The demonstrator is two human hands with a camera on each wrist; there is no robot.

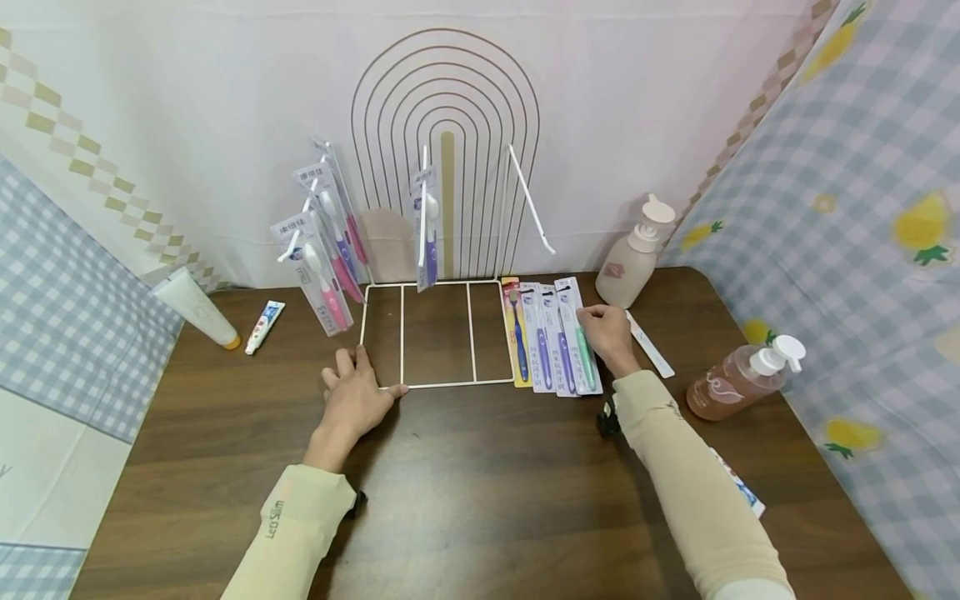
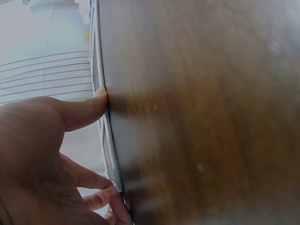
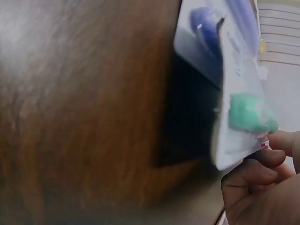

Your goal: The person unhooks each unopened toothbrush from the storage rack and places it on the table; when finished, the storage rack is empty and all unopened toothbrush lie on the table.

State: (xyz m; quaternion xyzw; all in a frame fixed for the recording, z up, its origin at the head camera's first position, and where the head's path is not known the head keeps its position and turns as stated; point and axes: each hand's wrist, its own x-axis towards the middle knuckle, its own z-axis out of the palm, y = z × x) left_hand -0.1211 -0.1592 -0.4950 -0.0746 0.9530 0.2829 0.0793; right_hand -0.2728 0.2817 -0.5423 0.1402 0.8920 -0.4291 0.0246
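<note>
My left hand [image 1: 356,395] rests at the front left corner of a white wire rack [image 1: 495,382]. In the left wrist view its thumb [image 2: 89,111] presses the front bar, and its other fingers touch the corner. My right hand [image 1: 609,335] pinches the right edge of a packaged green toothbrush [image 1: 585,354]. The right wrist view shows that pack [image 3: 246,112] tilted, one edge raised off the table. Beside it lie two packaged purple toothbrushes [image 1: 543,350] and a yellow-backed pack with a blue toothbrush [image 1: 519,333]. Packaged toothbrushes [image 1: 322,279] hang on the rack's left hooks, another [image 1: 427,237] on its middle hook.
A white pump bottle [image 1: 628,267] and a pinkish pump bottle [image 1: 731,385] stand to the right. Near the first lies a white strip-like pack [image 1: 651,343]. A white tube [image 1: 197,307] and a small toothpaste tube [image 1: 264,327] are at left. The rack's right hook [image 1: 531,200] juts forward.
</note>
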